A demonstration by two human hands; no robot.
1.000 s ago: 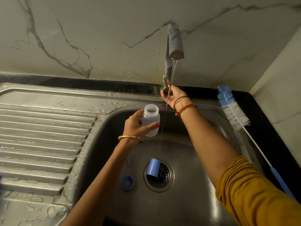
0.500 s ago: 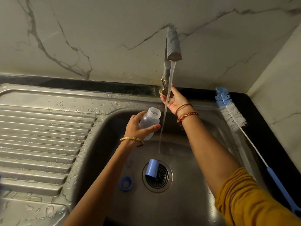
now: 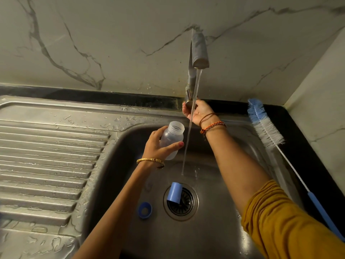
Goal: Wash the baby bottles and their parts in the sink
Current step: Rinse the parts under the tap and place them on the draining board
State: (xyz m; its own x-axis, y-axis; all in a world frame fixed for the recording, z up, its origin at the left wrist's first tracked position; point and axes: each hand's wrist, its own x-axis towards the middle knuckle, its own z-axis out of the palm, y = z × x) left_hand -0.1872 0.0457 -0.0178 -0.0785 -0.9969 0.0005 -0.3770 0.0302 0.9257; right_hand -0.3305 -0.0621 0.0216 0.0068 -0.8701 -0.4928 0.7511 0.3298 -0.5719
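your left hand (image 3: 158, 146) grips the clear baby bottle (image 3: 171, 140) round its lower body, thumb across the front, fingers behind. the bottle is held over the sink (image 3: 214, 230) basin, open mouth tilted up and toward the right, long axis leaning from lower left to upper right. your right hand (image 3: 197, 113) is at the base of the tap (image 3: 199, 51), fingers curled round the lever or knob there; the exact hold is partly hidden by the water stream (image 3: 188, 139).

key relation: the stream falls just to the right of the bottle mouth, near it but not going in. the bottle mouth sits left of the stream, so the left hand is the one that matters; my read is that a short shift right puts the mouth under the water. the right hand is busy at the tap and further back.

other parts: a blue cap (image 3: 174, 192) lies on its side at the edge of the drain (image 3: 180, 201), and a blue ring (image 3: 144, 210) lies flat on the basin floor just left of it. both look unwashed as yet. a bottle brush (image 3: 267, 131) lies on the black worktop (image 3: 298, 146) to the right of the sink, bristle end toward the wall.

no brand, label or readable writing on the bottle, cap or brush; any measure marks on the bottle are too faint to tell.
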